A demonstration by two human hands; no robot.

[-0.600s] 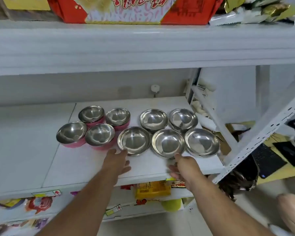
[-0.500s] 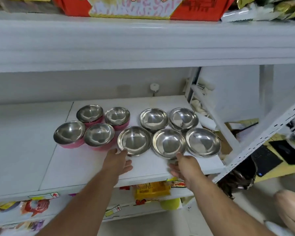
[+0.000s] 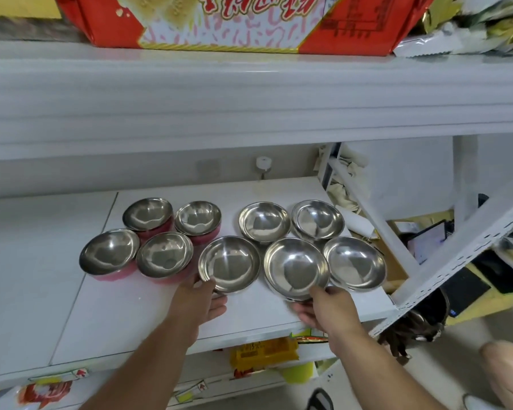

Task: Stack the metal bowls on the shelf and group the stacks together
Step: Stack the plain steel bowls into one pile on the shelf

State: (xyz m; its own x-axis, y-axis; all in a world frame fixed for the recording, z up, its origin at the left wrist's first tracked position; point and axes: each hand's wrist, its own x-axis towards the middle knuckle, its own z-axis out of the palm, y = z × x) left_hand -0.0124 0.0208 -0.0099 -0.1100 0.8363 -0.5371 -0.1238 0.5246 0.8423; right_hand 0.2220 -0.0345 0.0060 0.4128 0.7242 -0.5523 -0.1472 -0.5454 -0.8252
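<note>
Steel bowls, nine, on a white shelf (image 3: 131, 318); four pink-sided bowls (image 3: 164, 255) beyond and left of the left hand (image 3: 200, 300); five plain ones ahead of both hands. Left hand pinches the near rim of the front-left plain bowl (image 3: 229, 263); right hand (image 3: 328, 309) grips the front-middle plain bowl (image 3: 296, 267) by its near edge, thumb over the rim, fingers beneath.

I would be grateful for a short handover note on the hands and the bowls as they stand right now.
Left hand: gripping the near rim of the front-left plain bowl.
Right hand: gripping the near rim of the front-middle plain bowl, which looks tipped up.
Five plain bowls sit right, four pink-sided bowls left, all on the white shelf.
Done: no plain bowls nested.
Left: stack them, then group the stacks.
</note>
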